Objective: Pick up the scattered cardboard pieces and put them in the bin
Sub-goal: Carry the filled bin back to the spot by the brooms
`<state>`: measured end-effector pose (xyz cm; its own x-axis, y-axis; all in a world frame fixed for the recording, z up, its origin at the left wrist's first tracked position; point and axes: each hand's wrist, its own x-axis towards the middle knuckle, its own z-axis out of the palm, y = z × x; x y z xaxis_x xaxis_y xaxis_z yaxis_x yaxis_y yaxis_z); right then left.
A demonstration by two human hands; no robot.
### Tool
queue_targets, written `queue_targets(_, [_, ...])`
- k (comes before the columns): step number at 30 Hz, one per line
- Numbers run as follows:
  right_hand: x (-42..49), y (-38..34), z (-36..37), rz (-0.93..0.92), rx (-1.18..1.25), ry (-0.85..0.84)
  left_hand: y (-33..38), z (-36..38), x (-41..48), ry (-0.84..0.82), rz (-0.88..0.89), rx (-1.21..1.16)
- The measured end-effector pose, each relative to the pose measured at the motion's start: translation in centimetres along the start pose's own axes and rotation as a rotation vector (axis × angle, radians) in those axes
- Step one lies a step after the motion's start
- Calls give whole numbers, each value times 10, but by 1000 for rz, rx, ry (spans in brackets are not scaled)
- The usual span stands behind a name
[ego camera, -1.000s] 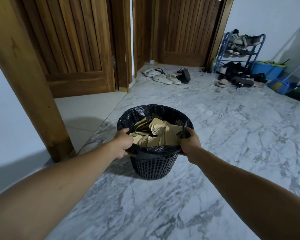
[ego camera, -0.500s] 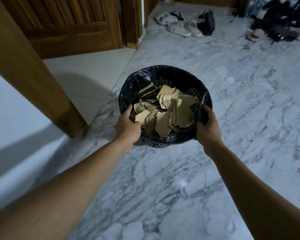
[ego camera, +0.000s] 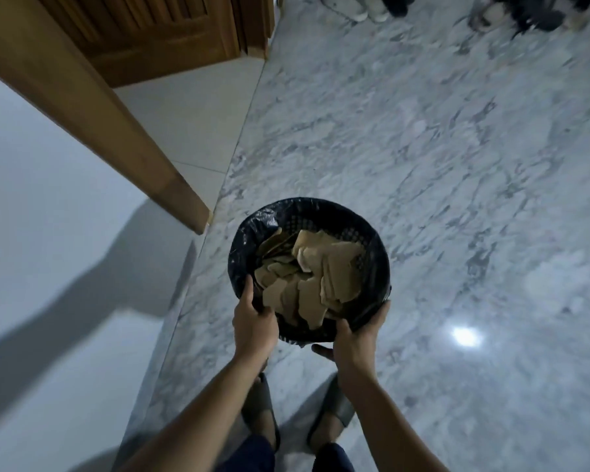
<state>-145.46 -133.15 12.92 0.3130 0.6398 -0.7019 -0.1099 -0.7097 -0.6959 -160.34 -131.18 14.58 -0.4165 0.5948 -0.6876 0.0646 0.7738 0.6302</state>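
Observation:
A round black mesh bin [ego camera: 375,267] lined with a black plastic bag is held over the marble floor, seen from straight above. Several torn brown cardboard pieces [ego camera: 324,277] fill it. My left hand [ego camera: 252,323] grips the near left part of the rim, thumb inside. My right hand [ego camera: 356,340] clasps the near right part of the rim from outside and below. Both forearms reach in from the bottom of the view.
A wooden door frame post [ego camera: 123,137] stands left of the bin, with a white wall [ego camera: 48,233] beside it and a wooden door [ego camera: 143,32] behind. Slippers and shoes [ego camera: 361,8] lie at the far edge. My sandalled feet [ego camera: 334,403] stand under the bin.
The view has tilted further down and the bin has come closer to my body. Both hands have slid to the near side of the rim. My feet have come into view.

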Motion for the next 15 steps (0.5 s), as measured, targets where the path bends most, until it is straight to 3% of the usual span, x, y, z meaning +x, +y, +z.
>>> queue_targets(8, [-164,-97,-27,-114,-79,19,63,-93,-137,-41,39,-23])
queue_targets(15, [-203,-148,-32,-189,24,106,135,-120,-166,-82,213,76])
